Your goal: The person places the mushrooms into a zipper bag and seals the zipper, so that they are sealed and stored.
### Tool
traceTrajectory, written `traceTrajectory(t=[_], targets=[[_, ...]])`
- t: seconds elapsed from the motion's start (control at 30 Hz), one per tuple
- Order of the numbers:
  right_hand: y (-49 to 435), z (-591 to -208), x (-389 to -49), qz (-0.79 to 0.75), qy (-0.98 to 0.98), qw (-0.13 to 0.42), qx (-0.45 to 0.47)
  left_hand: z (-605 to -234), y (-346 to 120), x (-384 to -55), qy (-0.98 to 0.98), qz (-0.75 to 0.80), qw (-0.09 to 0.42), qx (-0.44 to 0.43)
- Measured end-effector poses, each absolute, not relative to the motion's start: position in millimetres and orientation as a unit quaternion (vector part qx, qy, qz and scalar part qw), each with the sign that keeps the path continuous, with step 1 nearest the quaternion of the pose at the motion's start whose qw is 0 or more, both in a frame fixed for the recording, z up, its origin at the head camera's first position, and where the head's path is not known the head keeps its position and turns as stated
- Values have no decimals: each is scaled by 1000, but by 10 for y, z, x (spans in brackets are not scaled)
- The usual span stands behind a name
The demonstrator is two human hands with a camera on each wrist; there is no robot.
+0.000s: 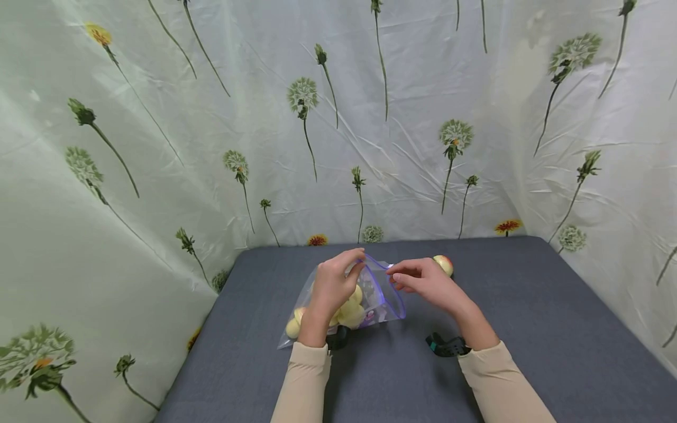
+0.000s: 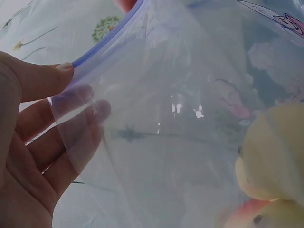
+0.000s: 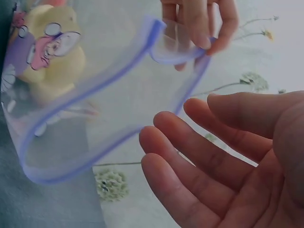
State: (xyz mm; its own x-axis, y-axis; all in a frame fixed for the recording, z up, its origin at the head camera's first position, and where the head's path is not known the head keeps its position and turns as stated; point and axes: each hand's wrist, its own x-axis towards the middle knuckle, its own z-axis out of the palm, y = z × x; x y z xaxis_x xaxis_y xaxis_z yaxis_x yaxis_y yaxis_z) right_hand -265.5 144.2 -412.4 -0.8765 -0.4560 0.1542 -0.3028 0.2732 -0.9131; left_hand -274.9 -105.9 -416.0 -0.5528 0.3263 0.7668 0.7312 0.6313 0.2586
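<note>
A clear plastic zip bag [image 1: 390,312] with a purple rim lies on its side, its mouth gaping toward the right. Inside are several pale yellow apple-like fruits [image 1: 351,312], some with a red blush. My left hand [image 1: 333,285] pinches the bag's upper rim between thumb and fingers; in the left wrist view the fingers [image 2: 61,137] show through the film. My right hand [image 1: 427,283] is beside the mouth, fingers loosely bent and holding nothing. In the right wrist view its fingertips [image 3: 154,166] overlap the purple rim [image 3: 85,166].
One loose yellow-and-red fruit [image 1: 444,265] sits on the dark grey table [image 1: 508,317], just beyond my right hand. A whitish curtain [image 1: 407,147] printed with dandelions encloses the back and sides. Cartoon prints [image 3: 50,47] mark the bag's face.
</note>
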Motion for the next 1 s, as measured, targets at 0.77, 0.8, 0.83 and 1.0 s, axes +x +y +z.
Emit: traceTrajectory(t=[0.77,0.8,0.83,1.0], targets=[[1894,-4139,-2846,-453,879,-46,-141,-4152,-1074,-2747,-828,-297,322,-350],[1907,-4154,-2859,-448,882,-48,-136,-4151,-1074,-2743,-829,-298,319,-349],[1920,-4170,-2870,-443,885,-51,-135,-4154,-1075,-2740,-832,-297,315,-348],[1989,-4248,-2939,-424,895,-62,-125,-4161,-1071,-2725,-840,-299,298,-340]])
